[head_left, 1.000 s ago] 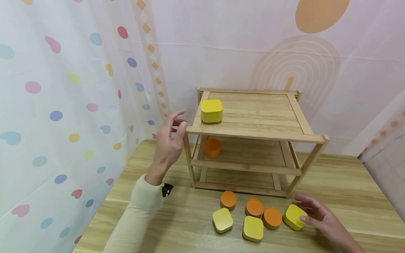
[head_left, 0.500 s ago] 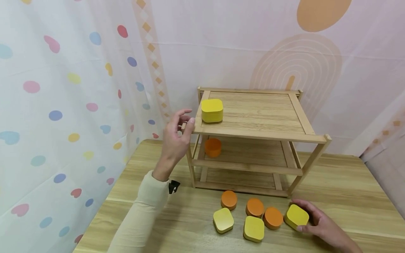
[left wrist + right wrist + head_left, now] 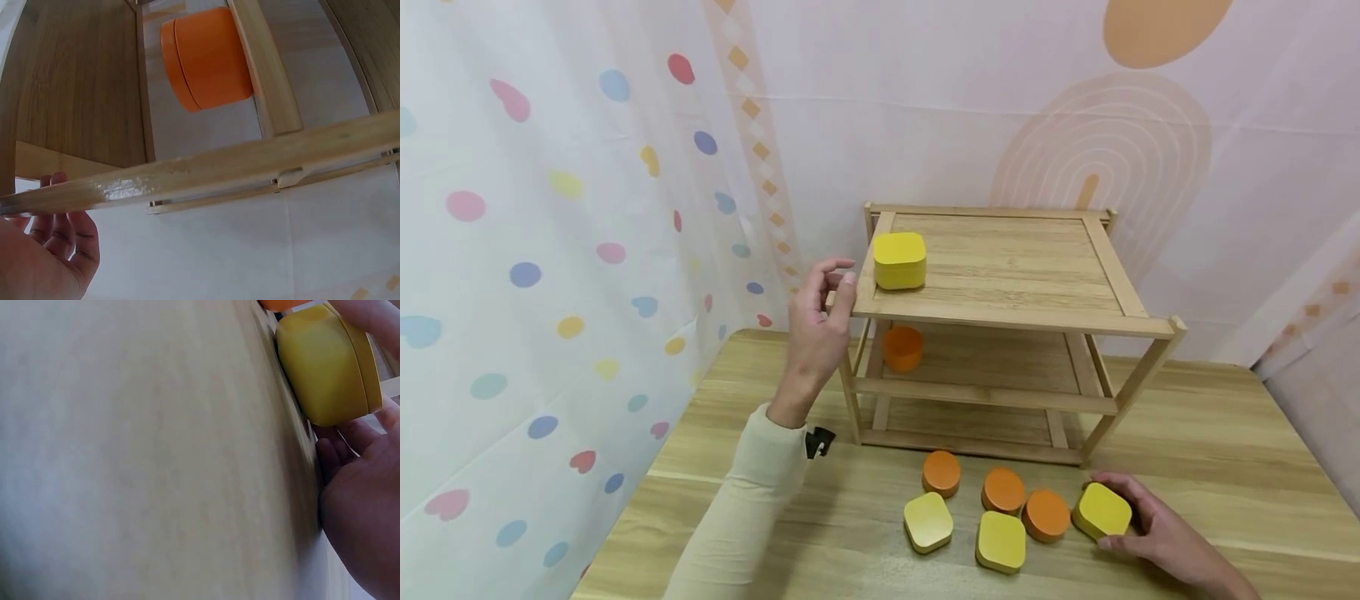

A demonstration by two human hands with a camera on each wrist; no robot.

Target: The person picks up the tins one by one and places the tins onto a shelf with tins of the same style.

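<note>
A three-tier bamboo shelf (image 3: 1011, 317) stands on the wooden table (image 3: 1210, 433). My left hand (image 3: 841, 282) holds its front left top corner, with the thumb against the rail; the left wrist view shows the fingers (image 3: 59, 234) behind that rail (image 3: 250, 165). A yellow square box (image 3: 899, 260) sits on the top tier and an orange round box (image 3: 902, 347) (image 3: 209, 56) on the middle tier. On the table, my right hand (image 3: 1131, 518) (image 3: 362, 506) curls around another yellow square box (image 3: 1101, 510) (image 3: 328, 365).
Three orange round boxes (image 3: 1003, 489) and two more yellow square boxes (image 3: 1000, 541) lie in a cluster in front of the shelf, just left of my right hand. A dotted curtain (image 3: 550, 250) hangs close on the left, and a printed backdrop (image 3: 1075, 125) behind.
My left hand moved right and took hold of the shelf's front left corner. My right hand slid in and closed around the rightmost yellow box.
</note>
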